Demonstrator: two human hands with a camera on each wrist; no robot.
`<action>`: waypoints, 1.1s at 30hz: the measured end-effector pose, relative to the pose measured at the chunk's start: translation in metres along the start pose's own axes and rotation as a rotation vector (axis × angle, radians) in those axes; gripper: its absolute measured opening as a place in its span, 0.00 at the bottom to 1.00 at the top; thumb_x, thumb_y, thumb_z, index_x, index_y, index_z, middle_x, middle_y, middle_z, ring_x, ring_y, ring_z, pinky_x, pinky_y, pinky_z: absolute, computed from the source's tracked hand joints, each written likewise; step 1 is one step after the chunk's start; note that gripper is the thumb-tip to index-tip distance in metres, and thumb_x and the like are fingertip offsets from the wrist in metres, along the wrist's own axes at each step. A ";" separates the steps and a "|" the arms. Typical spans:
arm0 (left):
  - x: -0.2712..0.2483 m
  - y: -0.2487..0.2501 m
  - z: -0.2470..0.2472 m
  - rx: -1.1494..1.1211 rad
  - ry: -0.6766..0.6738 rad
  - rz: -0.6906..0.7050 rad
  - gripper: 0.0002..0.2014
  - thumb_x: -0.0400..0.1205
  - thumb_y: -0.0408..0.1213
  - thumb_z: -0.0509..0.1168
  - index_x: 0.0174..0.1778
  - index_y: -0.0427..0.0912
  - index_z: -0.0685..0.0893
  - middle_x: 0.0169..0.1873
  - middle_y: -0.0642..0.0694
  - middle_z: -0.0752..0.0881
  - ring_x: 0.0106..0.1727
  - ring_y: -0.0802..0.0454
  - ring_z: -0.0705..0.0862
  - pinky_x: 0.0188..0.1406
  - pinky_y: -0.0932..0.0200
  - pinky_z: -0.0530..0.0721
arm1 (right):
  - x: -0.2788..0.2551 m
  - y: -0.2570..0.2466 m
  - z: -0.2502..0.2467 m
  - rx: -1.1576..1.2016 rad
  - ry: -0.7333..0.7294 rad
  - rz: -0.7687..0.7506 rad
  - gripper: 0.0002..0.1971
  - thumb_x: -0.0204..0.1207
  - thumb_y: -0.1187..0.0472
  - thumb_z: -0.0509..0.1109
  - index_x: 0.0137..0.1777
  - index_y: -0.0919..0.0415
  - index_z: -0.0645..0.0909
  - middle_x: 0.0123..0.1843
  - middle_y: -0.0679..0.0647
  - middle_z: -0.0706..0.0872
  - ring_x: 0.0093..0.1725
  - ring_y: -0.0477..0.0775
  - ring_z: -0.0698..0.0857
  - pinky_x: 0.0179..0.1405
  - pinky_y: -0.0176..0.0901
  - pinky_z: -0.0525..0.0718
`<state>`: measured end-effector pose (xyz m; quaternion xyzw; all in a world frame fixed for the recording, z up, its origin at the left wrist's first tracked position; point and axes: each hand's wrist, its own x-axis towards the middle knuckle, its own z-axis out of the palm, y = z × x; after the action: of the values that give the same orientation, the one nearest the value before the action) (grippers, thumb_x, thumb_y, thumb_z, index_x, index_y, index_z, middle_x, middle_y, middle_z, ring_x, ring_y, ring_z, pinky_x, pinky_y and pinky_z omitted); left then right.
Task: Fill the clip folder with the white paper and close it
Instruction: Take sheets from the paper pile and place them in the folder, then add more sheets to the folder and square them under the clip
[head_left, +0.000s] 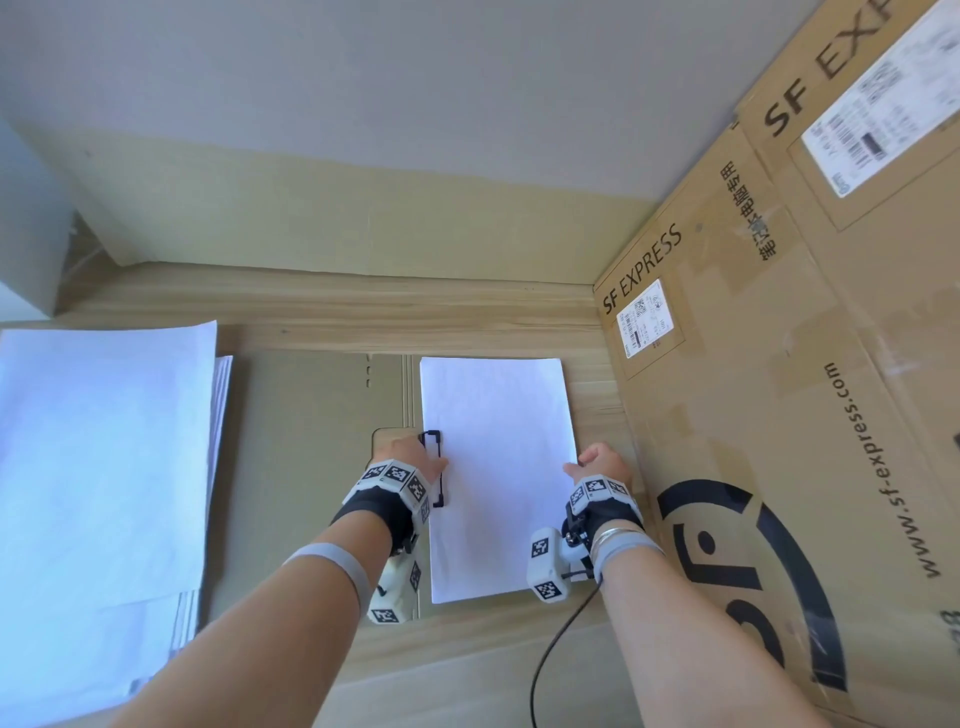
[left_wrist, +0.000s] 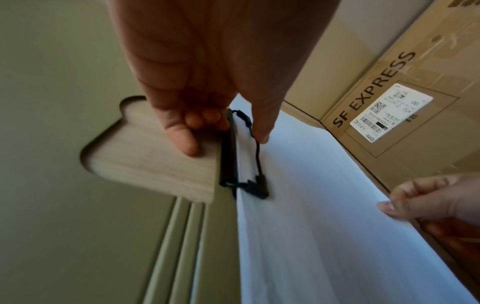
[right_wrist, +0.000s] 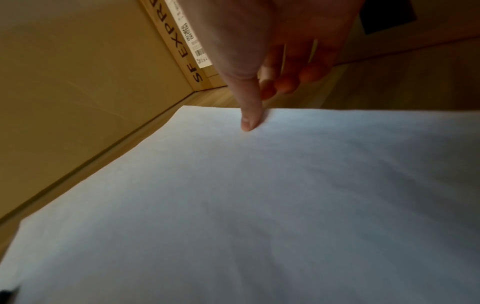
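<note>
The clip folder lies open on the table, its olive cover spread to the left. A stack of white paper lies on its right half. The black spring clip sits over the paper's left edge. My left hand pinches the clip, thumb on its wire lever and curled fingers against the clip's outer bar. My right hand pinches the paper's right edge, thumb on top and fingers beneath.
A loose pile of white sheets lies at the left. A large SF Express cardboard box stands close along the right. The wooden table ends at a wall behind. A black cable trails from my right wrist.
</note>
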<state>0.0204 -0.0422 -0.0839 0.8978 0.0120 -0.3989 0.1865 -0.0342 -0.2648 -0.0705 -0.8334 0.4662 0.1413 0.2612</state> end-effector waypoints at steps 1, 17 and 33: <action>-0.002 -0.003 -0.002 -0.028 0.007 0.028 0.13 0.84 0.43 0.57 0.57 0.39 0.80 0.51 0.40 0.86 0.54 0.42 0.85 0.48 0.57 0.78 | -0.004 -0.001 0.001 0.013 0.011 0.004 0.08 0.72 0.65 0.72 0.43 0.58 0.74 0.48 0.60 0.88 0.41 0.55 0.80 0.39 0.40 0.76; -0.052 -0.164 -0.080 -0.312 0.473 -0.230 0.13 0.81 0.31 0.53 0.60 0.38 0.77 0.62 0.34 0.78 0.66 0.35 0.73 0.61 0.48 0.75 | -0.149 -0.126 0.119 0.296 -0.394 -0.380 0.12 0.79 0.62 0.65 0.34 0.50 0.77 0.30 0.47 0.83 0.31 0.49 0.81 0.34 0.34 0.84; -0.079 -0.303 -0.089 -0.225 0.403 -0.318 0.22 0.84 0.45 0.49 0.74 0.68 0.64 0.79 0.56 0.63 0.75 0.37 0.64 0.72 0.44 0.66 | -0.237 -0.185 0.198 0.006 -0.519 -0.384 0.21 0.76 0.46 0.67 0.60 0.62 0.79 0.52 0.57 0.85 0.55 0.60 0.83 0.53 0.43 0.74</action>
<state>-0.0213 0.2803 -0.0711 0.9195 0.2340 -0.2325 0.2138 -0.0002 0.0936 -0.0635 -0.8416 0.2185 0.2958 0.3955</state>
